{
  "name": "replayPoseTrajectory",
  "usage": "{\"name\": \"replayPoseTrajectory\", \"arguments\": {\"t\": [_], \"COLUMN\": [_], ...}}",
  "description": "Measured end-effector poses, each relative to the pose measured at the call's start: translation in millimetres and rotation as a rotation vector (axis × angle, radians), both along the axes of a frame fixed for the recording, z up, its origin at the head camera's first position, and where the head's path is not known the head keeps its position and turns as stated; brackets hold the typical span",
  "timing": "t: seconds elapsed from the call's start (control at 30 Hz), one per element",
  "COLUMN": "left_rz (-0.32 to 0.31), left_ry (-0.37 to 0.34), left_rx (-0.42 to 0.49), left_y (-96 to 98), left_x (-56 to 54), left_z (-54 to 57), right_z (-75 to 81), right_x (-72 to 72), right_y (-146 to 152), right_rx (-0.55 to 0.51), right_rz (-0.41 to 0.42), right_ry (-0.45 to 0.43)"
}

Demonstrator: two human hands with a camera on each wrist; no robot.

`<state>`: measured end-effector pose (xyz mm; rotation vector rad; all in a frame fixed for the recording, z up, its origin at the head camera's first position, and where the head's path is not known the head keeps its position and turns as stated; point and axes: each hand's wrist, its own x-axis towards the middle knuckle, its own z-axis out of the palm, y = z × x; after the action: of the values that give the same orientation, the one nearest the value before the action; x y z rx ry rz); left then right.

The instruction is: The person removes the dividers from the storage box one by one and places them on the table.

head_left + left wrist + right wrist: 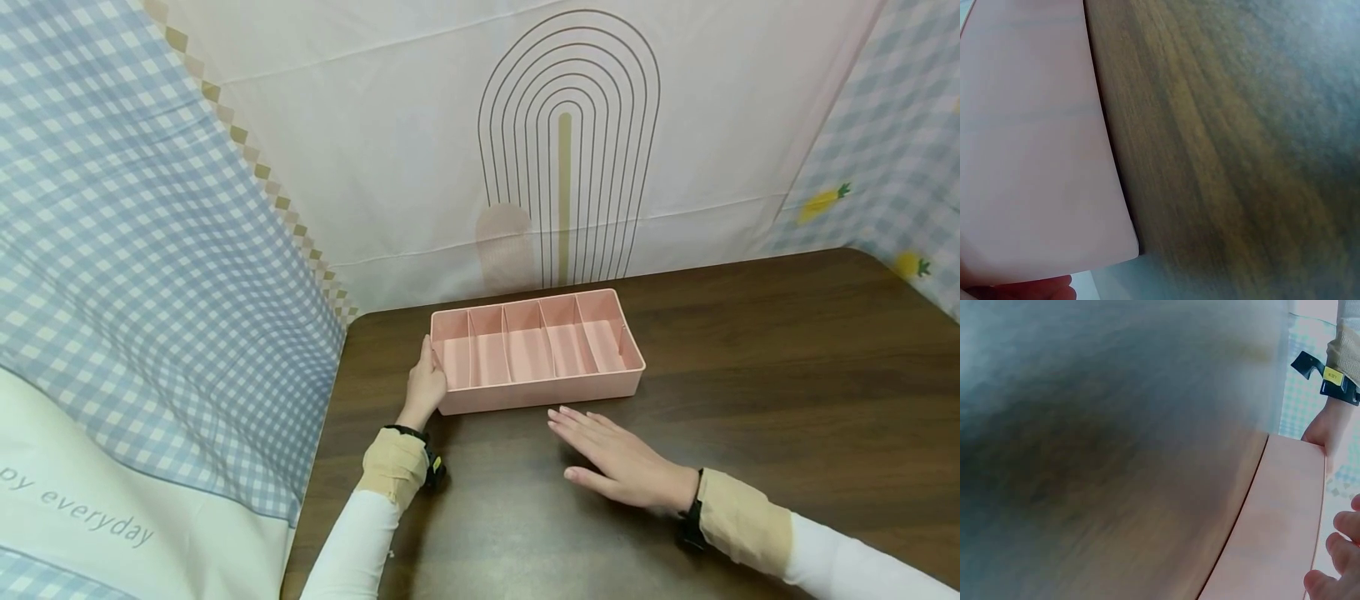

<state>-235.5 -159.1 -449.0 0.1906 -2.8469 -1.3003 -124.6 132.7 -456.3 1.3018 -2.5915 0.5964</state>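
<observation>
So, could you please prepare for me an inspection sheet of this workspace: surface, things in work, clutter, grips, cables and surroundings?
Surface: dark brown wood-grain table, with some reflected light.
Job's things: pink rectangular plastic-looking tray, standing near the table's far edge; four dividers make five compartments; no contents seen.
Clutter: nothing seen.
Left grip: bare hand, holds the tray's left end.
Right grip: bare hand, fingers extended near the tray's front wall, holding nothing; whether it touches, I cannot tell.
Cables: nothing seen.
Surroundings: white fabric backdrop with printed arches behind the table; blue-and-white checked fabric at both sides.
</observation>
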Motion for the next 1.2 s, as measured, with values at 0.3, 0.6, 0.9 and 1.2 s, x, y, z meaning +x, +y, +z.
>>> {"name": "replayPoseTrajectory", "arguments": {"t": [0.3,0.6,0.9,1.2], "left_rz": [-0.001,0.004,0.012,0.006], "left_ry": [0.007,-0.006,-0.016,-0.013], "left_rx": [-0.001,0.014,0.007,0.001], "left_y": [-0.1,-0.5,-1.6,-0.7], "left_x": [0.6,0.6,0.2,1.0], "left_z": [1.0,2.4,1.1,0.2], "right_z": [3.2,4.6,12.8,14.0], "right_x": [-1.3,-6.7,-12.0,-16.0], "right_y": [-7,-13,-22,-28], "right_rx": [-0.004,-0.041,-0.062,-0.081], "right_rz": [-0.011,-0.008,-0.040,-0.055], "right_ry": [-0.043,-0.026,-0.031,-0.019]}}
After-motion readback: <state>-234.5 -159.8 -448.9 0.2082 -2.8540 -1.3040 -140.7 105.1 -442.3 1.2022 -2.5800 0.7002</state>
